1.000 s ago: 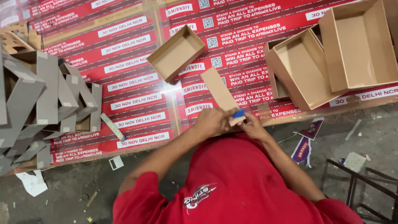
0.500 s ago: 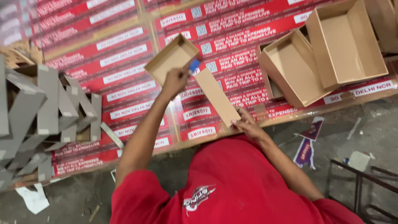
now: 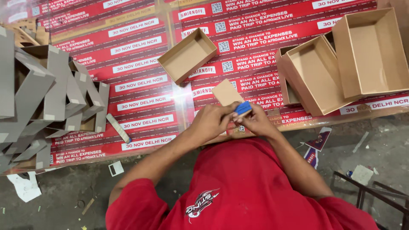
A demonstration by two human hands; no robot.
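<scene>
We see our hands meeting at the near edge of the desk [image 3: 140, 106]: the left hand [image 3: 211, 122] and the right hand [image 3: 254, 121] touch, with a small block [image 3: 243, 108] pinched between them and a flat cardboard piece [image 3: 226, 93] rising just behind it. Beyond that piece, farther back on the desk, lies a small open tray [image 3: 187, 55]. To the right stand two larger open boxes [image 3: 341, 64], one leaning against the other. At the far left sits a heap of folded cardboard shapes [image 3: 47, 93], with a narrow strip [image 3: 118, 128] just beside it. Paper scraps [image 3: 25, 187] lie on the floor [image 3: 64, 200] below the desk.
</scene>
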